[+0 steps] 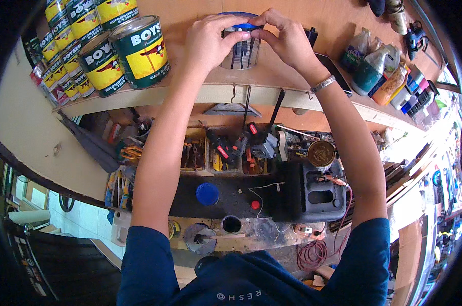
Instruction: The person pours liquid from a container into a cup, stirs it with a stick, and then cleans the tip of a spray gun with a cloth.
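Observation:
A paint can [243, 55] with dark drips down its pale side stands on the wooden shelf [190, 96] above the bench. Blue shows around its top [247, 26], partly covered by my fingers, so I cannot tell whether that is a lid or paint. My left hand [214, 40] grips the top edge from the left, its thumb pressed to the near side. From the right, my right hand [281, 36] grips the same rim, fingers over the top and thumb below. The two thumbs nearly meet at the front.
Several green-and-yellow cans [141, 53] are stacked left on the shelf. Bottles [369, 71] stand to the right. Below are tool bins [195, 153], a blue-topped container [207, 194], a black jerrycan [320, 196], a stained pot [200, 239] and a coiled red hose [311, 255].

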